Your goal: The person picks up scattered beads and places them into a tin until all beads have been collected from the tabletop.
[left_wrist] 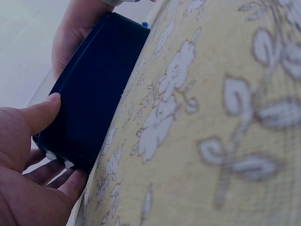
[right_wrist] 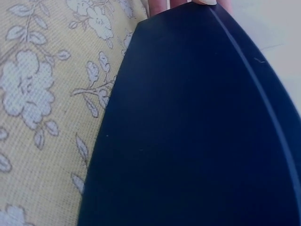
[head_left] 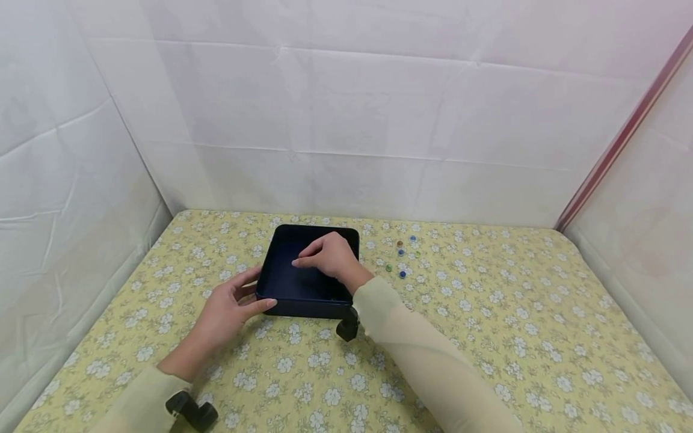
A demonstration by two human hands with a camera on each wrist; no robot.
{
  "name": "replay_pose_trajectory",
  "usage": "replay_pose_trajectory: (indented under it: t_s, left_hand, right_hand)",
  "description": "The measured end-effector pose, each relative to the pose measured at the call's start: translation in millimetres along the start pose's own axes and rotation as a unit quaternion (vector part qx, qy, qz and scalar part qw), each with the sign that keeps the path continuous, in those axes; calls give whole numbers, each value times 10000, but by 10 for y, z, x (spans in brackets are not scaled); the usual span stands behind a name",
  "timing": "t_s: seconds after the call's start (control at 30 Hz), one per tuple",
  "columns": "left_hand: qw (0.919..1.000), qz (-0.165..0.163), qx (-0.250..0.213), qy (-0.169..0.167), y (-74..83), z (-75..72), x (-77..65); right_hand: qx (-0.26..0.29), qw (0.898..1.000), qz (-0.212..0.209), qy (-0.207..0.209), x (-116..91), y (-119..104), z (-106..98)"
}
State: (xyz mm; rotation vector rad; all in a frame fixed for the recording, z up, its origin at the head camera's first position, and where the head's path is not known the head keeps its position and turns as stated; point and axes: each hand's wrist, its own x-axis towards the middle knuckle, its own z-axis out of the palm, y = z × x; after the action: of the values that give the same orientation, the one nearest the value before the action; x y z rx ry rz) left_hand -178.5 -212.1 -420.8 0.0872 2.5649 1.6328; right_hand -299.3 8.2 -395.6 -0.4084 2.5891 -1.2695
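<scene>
A dark navy, shallow rectangular tray [head_left: 292, 308] with raised walls and rounded corners sits on the table. My left hand [head_left: 230, 310] grips its near left corner, thumb on the front wall and fingers round the left side, as the left wrist view shows with the tray's wall [left_wrist: 94, 89]. My right hand [head_left: 330, 258] reaches over the right wall, thumb and index fingertips close together above the tray's inside; I cannot tell whether something small is between them. In the right wrist view the tray's wall [right_wrist: 188, 122] fills most of the picture and hides that hand.
Right of the tray lie several small, shiny round pieces: a brown one [head_left: 400, 243], blue ones [head_left: 403, 274] and green ones [head_left: 388, 267]. A yellow floral cloth [head_left: 487, 337] covers the table. White sheet walls [head_left: 346, 120] stand behind and at both sides.
</scene>
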Motion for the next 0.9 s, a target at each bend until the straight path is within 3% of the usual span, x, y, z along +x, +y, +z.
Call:
replay_pose_trajectory:
  t_s: [0.9]
  left_hand:
    - [10000, 12, -30, -27, 28, -2, -8]
  right_hand:
    - [-759, 9957, 527, -117, 41, -29, 37]
